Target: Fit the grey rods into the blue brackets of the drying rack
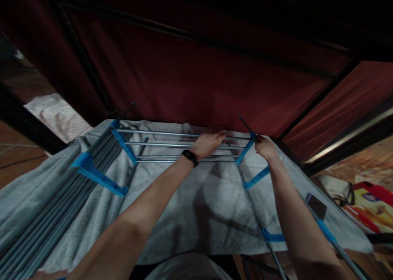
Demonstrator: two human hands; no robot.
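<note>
A drying rack [101, 177] with grey rods and blue plastic joints stands in front of me. A pale grey towel [196, 198] is draped over its middle. My left hand [208, 143], with a black band on the wrist, rests flat on the far rods at the towel's far edge, fingers stretched. My right hand [264, 147] is closed round the rack's far right corner next to a blue joint [250, 143].
A dark red curtain [196, 79] hangs right behind the rack. More pale cloth [58, 114] lies at the left. On the right are colourful printed items [368, 202] and a small dark block [316, 206] on the rack's right wing.
</note>
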